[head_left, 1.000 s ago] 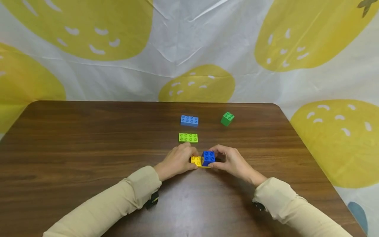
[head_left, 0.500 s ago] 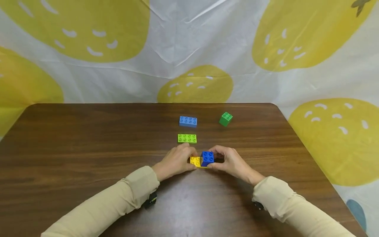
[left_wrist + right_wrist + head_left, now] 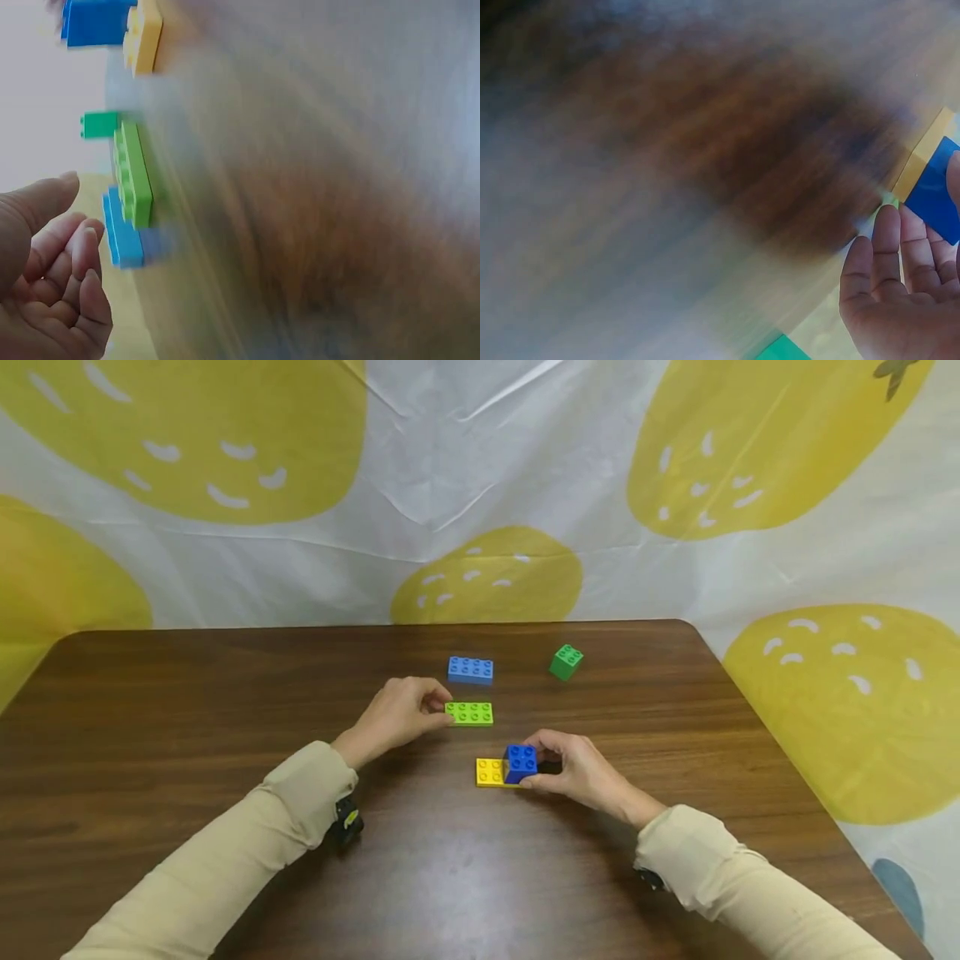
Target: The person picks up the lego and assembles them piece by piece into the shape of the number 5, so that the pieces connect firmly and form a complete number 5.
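My left hand point(image 3: 397, 714) is at the left end of a flat lime green brick point(image 3: 469, 714). In the left wrist view a gap shows between the thumb and fingers of that hand point(image 3: 56, 274), and the lime brick point(image 3: 133, 176) stands just beyond them. With thumb and fingers my right hand point(image 3: 583, 771) holds a dark blue brick point(image 3: 521, 762), which sits on the right part of a flat yellow brick point(image 3: 489, 772). The right wrist view shows the blue brick point(image 3: 935, 191) beside the right hand point(image 3: 900, 292), against the yellow one point(image 3: 922, 157).
Behind the lime brick lies a light blue brick point(image 3: 470, 670). A small green brick point(image 3: 566, 662) stands to its right, set at an angle. The brown wooden table point(image 3: 187, 735) reaches back to a cloth point(image 3: 450, 468) with yellow shapes.
My left hand has let go of the yellow brick and moved up and left to the lime brick. My right hand has stayed at the blue brick; the view has shifted slightly.
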